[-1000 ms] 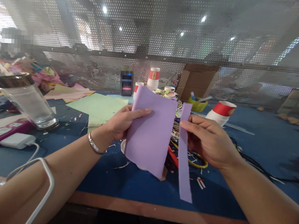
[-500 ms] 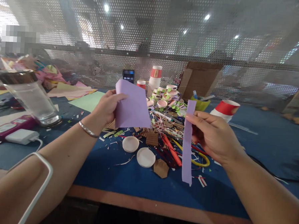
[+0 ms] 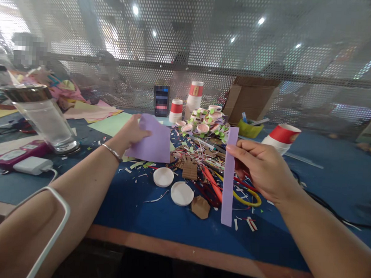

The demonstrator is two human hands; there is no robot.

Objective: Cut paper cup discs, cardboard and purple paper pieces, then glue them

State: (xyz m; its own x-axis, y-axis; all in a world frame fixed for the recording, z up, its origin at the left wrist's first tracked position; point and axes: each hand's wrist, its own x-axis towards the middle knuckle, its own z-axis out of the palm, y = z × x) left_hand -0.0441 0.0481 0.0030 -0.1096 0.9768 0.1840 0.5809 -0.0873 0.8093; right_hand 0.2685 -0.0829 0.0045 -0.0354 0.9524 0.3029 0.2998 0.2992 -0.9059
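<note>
My left hand (image 3: 135, 132) is closed on a sheet of purple paper (image 3: 156, 143), its thumb on the near face and its other fingers mostly hidden behind. Between thumb and fingers, my right hand (image 3: 258, 165) pinches a narrow purple paper strip (image 3: 228, 187) that hangs upright over the table. Below the sheet lie two white round discs (image 3: 163, 177), beside a piece of brown corrugated cardboard (image 3: 190, 171). Behind the strip, scissors with yellow handles (image 3: 247, 201) and a red-orange tool (image 3: 212, 182) lie partly covered.
Paper scraps (image 3: 200, 152) spread across the middle. Behind them are a pile of small round paper pieces (image 3: 205, 119), stacked paper cups (image 3: 195, 96) and a phone (image 3: 161, 101). A glass bottle (image 3: 46, 119) and a purple power strip (image 3: 19, 153) stand left; a red-and-white cup (image 3: 283, 138) lies tilted right.
My left hand has lowered the purple sheet and shifted it left, uncovering the phone and a red cup behind it. The strip in my right hand has moved slightly left.
</note>
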